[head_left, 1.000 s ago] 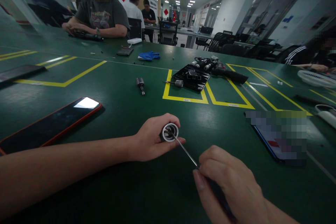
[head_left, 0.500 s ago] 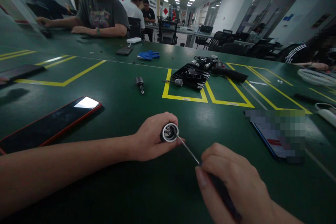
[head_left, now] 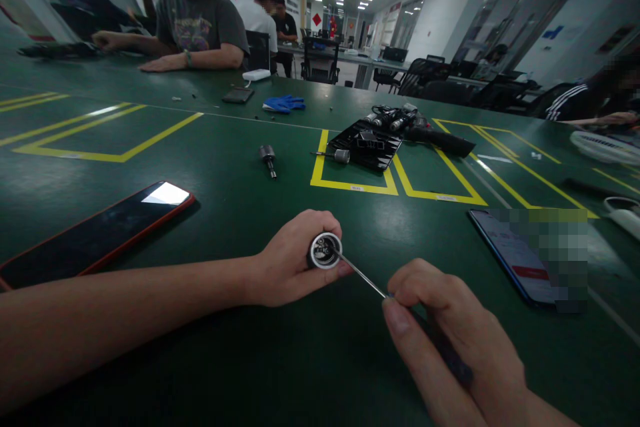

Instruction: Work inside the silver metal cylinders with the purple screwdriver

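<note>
My left hand (head_left: pixel 293 260) is wrapped round a short dark cylinder with a bright metal rim (head_left: pixel 325 251). Its open end faces me and shows small metal parts inside; the rest of its body is hidden by my fingers. In my right hand (head_left: pixel 450 340) is a screwdriver (head_left: pixel 364 275), held by its dark handle between thumb and fingers. The thin shaft slants up to the left, and its tip reaches inside the cylinder's opening. What exactly the tip touches is too small to tell. Beyond my hands lies a knurled metal piece with a narrow stem (head_left: pixel 268 161).
A phone with a red edge (head_left: pixel 100 233) lies left, another phone (head_left: pixel 520 257) right. Further back are a black tray (head_left: pixel 367 147) with cables and metal parts, a second knurled piece (head_left: pixel 341 156) and a blue glove (head_left: pixel 284 104). A co-worker (head_left: pixel 200 33) sits across the table.
My right hand has risen slightly and its fingers have shifted on the screwdriver handle; the tip stays in the cylinder. A dark flat object at the left edge has gone from view.
</note>
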`<state>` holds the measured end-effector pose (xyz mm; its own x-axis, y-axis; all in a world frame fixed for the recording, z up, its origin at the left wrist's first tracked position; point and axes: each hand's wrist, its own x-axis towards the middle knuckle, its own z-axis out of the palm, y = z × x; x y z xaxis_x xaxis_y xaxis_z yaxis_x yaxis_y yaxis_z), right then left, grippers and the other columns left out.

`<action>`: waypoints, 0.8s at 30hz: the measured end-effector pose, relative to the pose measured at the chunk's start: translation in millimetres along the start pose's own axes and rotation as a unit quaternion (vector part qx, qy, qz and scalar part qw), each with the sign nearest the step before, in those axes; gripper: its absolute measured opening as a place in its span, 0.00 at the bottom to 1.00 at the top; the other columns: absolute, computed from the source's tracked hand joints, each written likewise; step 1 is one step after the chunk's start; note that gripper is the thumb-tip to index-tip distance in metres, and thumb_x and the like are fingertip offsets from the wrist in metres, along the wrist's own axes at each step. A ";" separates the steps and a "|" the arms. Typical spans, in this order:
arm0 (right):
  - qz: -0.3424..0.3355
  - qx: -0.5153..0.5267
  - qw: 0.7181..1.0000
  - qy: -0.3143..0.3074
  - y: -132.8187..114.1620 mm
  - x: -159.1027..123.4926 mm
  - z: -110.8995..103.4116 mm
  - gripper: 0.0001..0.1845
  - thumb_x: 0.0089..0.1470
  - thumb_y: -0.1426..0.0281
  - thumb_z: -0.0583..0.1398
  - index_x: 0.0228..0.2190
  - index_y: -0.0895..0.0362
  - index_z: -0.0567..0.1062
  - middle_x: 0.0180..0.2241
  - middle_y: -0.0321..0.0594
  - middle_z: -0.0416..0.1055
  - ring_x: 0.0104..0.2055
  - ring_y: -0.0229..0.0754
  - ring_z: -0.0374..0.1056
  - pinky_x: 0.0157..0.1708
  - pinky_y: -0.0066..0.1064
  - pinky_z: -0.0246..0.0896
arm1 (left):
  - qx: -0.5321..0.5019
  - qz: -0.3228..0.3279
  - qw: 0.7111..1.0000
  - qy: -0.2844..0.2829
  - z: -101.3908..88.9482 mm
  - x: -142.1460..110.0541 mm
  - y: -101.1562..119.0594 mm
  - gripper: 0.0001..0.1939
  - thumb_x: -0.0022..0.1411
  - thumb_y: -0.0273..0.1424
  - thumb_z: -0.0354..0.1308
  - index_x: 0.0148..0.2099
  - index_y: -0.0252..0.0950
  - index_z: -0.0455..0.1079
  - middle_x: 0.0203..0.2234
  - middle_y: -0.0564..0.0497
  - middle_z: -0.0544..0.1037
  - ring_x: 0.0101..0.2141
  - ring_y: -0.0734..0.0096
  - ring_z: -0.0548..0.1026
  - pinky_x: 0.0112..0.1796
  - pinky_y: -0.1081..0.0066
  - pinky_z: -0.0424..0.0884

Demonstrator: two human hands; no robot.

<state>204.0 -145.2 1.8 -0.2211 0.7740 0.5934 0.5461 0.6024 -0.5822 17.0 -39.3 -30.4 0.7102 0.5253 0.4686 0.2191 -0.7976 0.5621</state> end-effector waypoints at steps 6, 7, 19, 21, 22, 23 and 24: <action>0.007 0.037 0.999 -0.005 0.6 1.2 1.5 0.08 0.53 0.81 0.52 0.31 0.56 0.64 0.23 0.34 0.62 0.21 0.33 0.59 0.19 0.26 0.55 | -0.001 0.006 1.000 0.010 0.4 -0.5 -1.2 0.11 0.59 0.33 0.57 0.38 0.35 0.58 0.29 0.53 0.66 0.29 0.73 0.65 0.32 0.71 0.63; 0.015 0.042 0.999 -0.007 0.4 1.0 1.7 0.08 0.53 0.81 0.51 0.31 0.56 0.64 0.23 0.34 0.62 0.21 0.33 0.59 0.19 0.26 0.55 | -0.001 0.006 1.000 0.012 0.4 -0.5 -1.0 0.11 0.59 0.33 0.57 0.38 0.35 0.58 0.29 0.53 0.66 0.29 0.73 0.65 0.32 0.71 0.63; -0.004 -0.003 1.000 -0.010 0.0 1.7 -0.4 0.08 0.51 0.81 0.52 0.28 0.57 0.64 0.21 0.34 0.63 0.20 0.33 0.60 0.18 0.26 0.56 | 0.001 -0.029 0.999 -0.015 -0.5 0.6 1.3 0.11 0.58 0.35 0.56 0.37 0.35 0.59 0.29 0.53 0.67 0.29 0.73 0.65 0.31 0.72 0.63; 0.003 -0.008 1.000 -0.013 -1.2 -0.4 -1.8 0.08 0.51 0.81 0.52 0.29 0.56 0.64 0.22 0.35 0.64 0.21 0.34 0.61 0.19 0.27 0.57 | 0.002 -0.028 0.999 -0.018 -0.8 0.6 0.9 0.11 0.58 0.35 0.56 0.37 0.35 0.59 0.29 0.53 0.67 0.29 0.73 0.65 0.31 0.72 0.63; 0.000 -0.010 1.000 -0.010 -2.2 -1.4 -2.4 0.08 0.50 0.81 0.53 0.29 0.56 0.65 0.22 0.35 0.64 0.21 0.34 0.62 0.19 0.27 0.58 | 0.002 -0.028 0.999 -0.020 -1.0 0.6 0.9 0.11 0.58 0.35 0.56 0.37 0.35 0.59 0.29 0.53 0.67 0.29 0.73 0.65 0.31 0.72 0.63; 0.000 -0.024 1.000 -0.007 -3.2 -2.0 -2.9 0.09 0.50 0.82 0.53 0.29 0.56 0.65 0.21 0.35 0.64 0.20 0.34 0.61 0.18 0.27 0.57 | 0.003 -0.027 0.999 -0.021 -1.2 0.7 0.8 0.11 0.58 0.36 0.56 0.37 0.35 0.59 0.28 0.53 0.66 0.29 0.73 0.65 0.31 0.72 0.63; 0.022 -0.035 0.999 -0.002 -4.2 -2.2 -3.3 0.09 0.50 0.81 0.54 0.29 0.56 0.65 0.22 0.36 0.65 0.21 0.35 0.62 0.19 0.27 0.57 | 0.005 -0.027 0.999 -0.021 -1.4 0.9 0.9 0.11 0.58 0.36 0.56 0.37 0.35 0.59 0.28 0.53 0.66 0.29 0.73 0.65 0.31 0.72 0.63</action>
<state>204.8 -150.0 4.7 -0.1986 0.8008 0.5651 0.6103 0.5522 -0.5680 16.8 -39.1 -28.6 0.7243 0.5546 0.4096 0.2633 -0.7716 0.5791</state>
